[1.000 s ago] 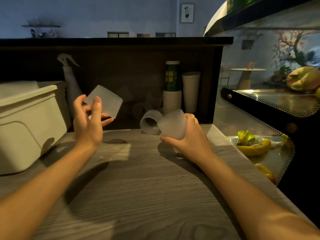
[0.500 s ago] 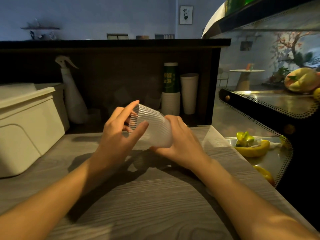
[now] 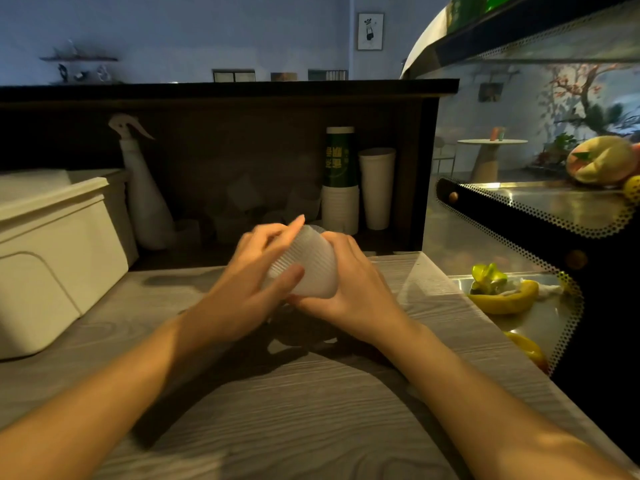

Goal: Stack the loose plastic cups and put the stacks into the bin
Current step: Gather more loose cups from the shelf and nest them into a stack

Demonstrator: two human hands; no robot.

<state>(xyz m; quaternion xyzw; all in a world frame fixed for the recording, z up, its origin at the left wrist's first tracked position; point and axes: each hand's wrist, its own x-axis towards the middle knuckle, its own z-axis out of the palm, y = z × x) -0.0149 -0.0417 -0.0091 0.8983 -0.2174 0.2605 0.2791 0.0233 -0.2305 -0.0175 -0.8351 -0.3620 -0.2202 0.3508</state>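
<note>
Grey wood-grain bench (image 3: 311, 427), dim light, hard shadows under both forearms. Cream plastic bin (image 3: 52, 258) sits at the left edge of the bench. Behind the bench a dark recessed shelf holds a white spray bottle (image 3: 142, 188), a green-labelled cup stack (image 3: 340, 181) and a plain white cup stack (image 3: 376, 187) just beside it; several translucent loose cups (image 3: 242, 206) lie dimly between bottle and stacks, count not readable. Right side: glass display case (image 3: 554, 216) with yellow fruit inside. Blue wall behind, small framed picture high up.

Both hands meet above bench centre on one ribbed translucent cup (image 3: 304, 261), lying tilted. Left hand (image 3: 249, 289): fingers loosely curled, thumb pressed on the cup's near side, fingertips over its far end. Right hand (image 3: 349, 289): cupped round the cup's right side, palm against it
</note>
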